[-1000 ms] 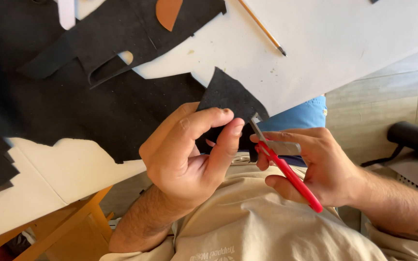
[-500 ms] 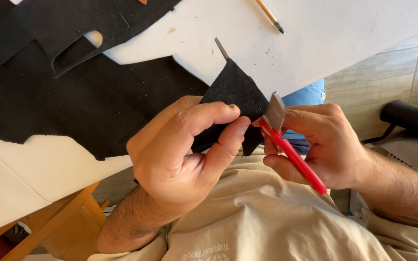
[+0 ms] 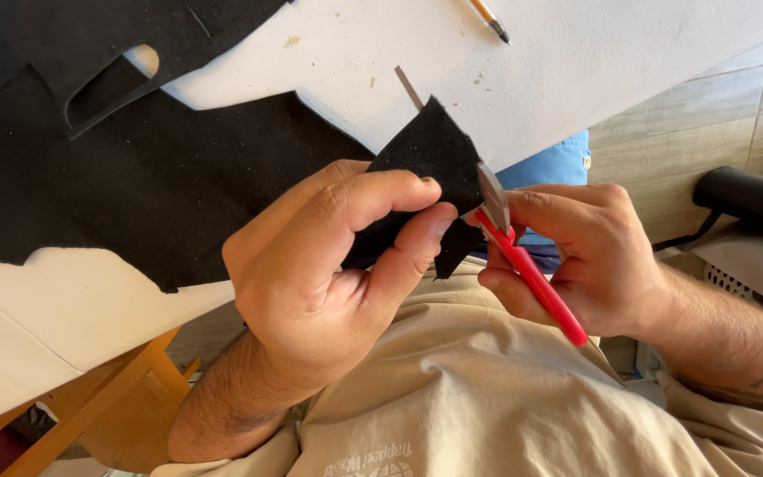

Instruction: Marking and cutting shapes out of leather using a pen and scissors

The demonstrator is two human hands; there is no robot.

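A: Where is the small black fabric piece?

B: Near the centre of the view, slightly toward one o'clock. The left hand pinches it, thumb on the near face and fingers curled over the far side, so that hand is closed on the cloth.

A: And the right hand?

B: At three o'clock from the fabric. It is closed round the red-handled scissors; the red handle runs toward five o'clock across the palm, and the grey blade meets the fabric's right edge.

A: Are the blades apart or together?

B: That cannot be told from this angle; only one grey blade shows plainly, with a thin metal tip poking out above the cloth at eleven o'clock.

A: What lies behind the hands?

B: A white table fills the upper part. On it, toward ten o'clock, a large black fabric sheet is spread, with cut-out shapes in it. A pencil lies at twelve o'clock near the top edge.

A: Anything lower down?

B: The person's beige shirt at six o'clock, and a wooden chair at eight o'clock under the table's edge.
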